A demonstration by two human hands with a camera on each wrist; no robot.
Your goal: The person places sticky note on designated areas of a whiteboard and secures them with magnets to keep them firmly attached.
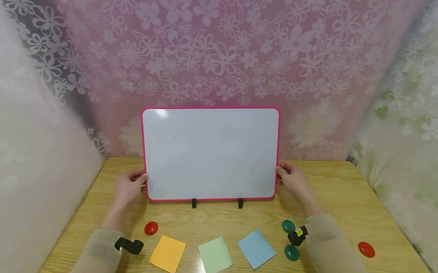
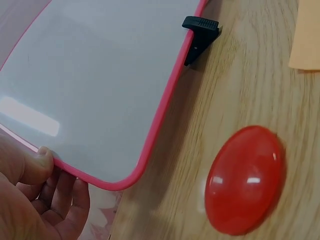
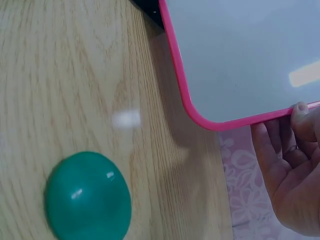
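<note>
A blank whiteboard (image 1: 209,151) with a pink frame stands upright on two black feet (image 1: 194,203) on the wooden table (image 1: 355,198). My left hand (image 1: 140,180) grips its left edge low down, thumb on the front and fingers behind (image 2: 60,192). My right hand (image 1: 283,172) holds the right edge the same way (image 3: 280,145). In the left wrist view the board's lower corner (image 2: 125,175) is close to a red magnet (image 2: 245,180). The right wrist view shows the other lower corner (image 3: 200,117) and a green magnet (image 3: 87,197).
In front of the board lie an orange note (image 1: 168,254), a green note (image 1: 215,255) and a blue note (image 1: 256,248). A red magnet (image 1: 150,228) lies at the left, two green magnets (image 1: 292,252) by my right wrist, another red magnet (image 1: 366,249) far right. Flowered curtains enclose the table.
</note>
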